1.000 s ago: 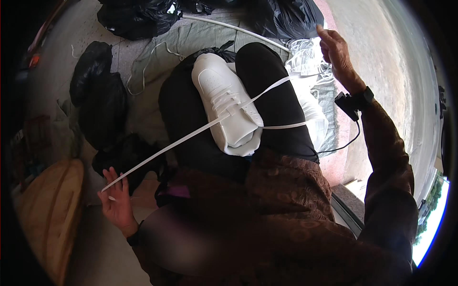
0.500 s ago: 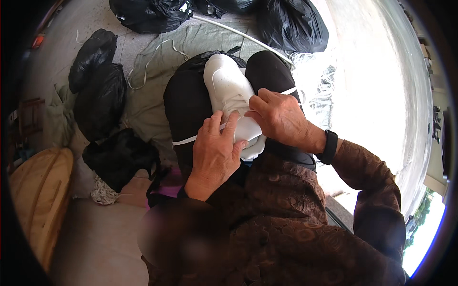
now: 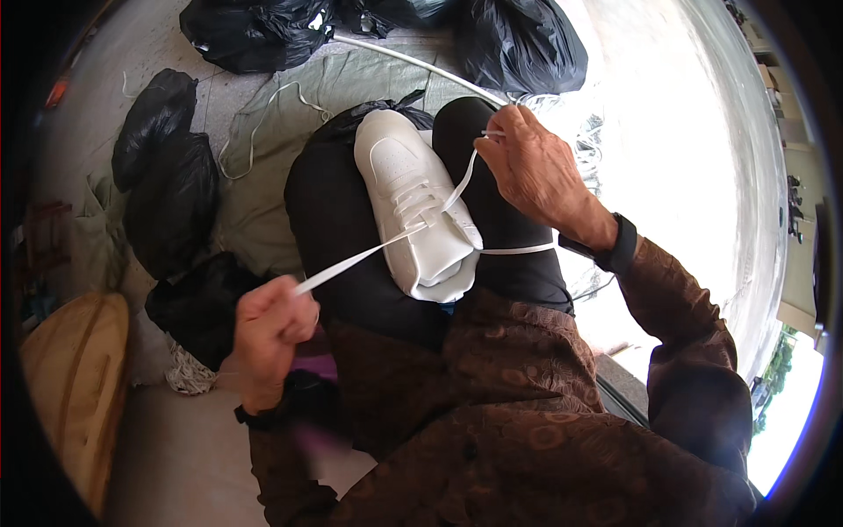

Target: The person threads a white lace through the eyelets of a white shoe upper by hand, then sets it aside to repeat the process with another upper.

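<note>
A white sneaker [image 3: 395, 158] lies on my lap between my black-clad thighs, its toe pointing away and its opening toward me. White lace crosses the tongue in several rows. To the left, my left hand [image 3: 270, 338] is closed on one end of the shoelace [image 3: 356, 258], which runs taut from the upper eyelets. My right hand [image 3: 540, 167] pinches the other lace end above my right knee, and that stretch hangs in a slight curve down to the shoe. A white band of lace or string [image 3: 518, 250] lies across my right thigh.
Black plastic bags [image 3: 171, 193] stand at the left, with more bags [image 3: 522, 44] at the far side. A white pole [image 3: 413, 61] lies on a grey-green cloth [image 3: 263, 202]. A wooden board [image 3: 75, 395] is at lower left, near a bundle of white laces [image 3: 189, 369].
Both hands have left the shoe's tongue and moved apart, the left toward me and leftward, the right away and slightly rightward, drawing out the two lace ends.
</note>
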{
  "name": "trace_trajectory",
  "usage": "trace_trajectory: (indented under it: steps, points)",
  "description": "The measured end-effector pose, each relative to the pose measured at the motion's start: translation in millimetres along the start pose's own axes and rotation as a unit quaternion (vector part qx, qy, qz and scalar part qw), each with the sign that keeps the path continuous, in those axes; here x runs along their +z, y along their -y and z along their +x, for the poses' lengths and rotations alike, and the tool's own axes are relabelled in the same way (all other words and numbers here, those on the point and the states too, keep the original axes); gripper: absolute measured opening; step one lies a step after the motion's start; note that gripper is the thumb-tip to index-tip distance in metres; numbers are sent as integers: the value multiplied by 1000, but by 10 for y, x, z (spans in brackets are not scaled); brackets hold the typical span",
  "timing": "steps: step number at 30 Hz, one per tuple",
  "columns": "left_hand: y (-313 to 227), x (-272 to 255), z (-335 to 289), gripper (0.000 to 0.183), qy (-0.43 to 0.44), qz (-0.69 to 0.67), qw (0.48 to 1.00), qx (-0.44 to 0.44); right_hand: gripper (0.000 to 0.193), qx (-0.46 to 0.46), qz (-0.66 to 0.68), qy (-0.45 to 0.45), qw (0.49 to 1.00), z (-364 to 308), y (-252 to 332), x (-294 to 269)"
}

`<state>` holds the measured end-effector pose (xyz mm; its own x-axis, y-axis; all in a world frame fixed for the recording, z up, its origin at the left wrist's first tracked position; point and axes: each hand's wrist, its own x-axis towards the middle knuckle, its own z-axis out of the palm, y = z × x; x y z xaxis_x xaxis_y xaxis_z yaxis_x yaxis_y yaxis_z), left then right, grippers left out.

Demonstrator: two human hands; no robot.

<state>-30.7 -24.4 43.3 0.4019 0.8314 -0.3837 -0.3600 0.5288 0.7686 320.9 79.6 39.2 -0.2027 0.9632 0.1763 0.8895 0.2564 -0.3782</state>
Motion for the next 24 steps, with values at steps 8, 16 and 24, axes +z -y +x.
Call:
trace_trajectory:
  steps: [8,16,24]
  points:
    - [-386,-1047,-926,15,-320,-440,796,267,4,-11,188,51,981,-554,126,154]
    - [70,-392,-201,21,-288,-49,944,154,11,47,276,48,959,-463,122,238]
    - [597,779,593,8,-185,226,951,101,11,7,275,57,960,-415,216,285]
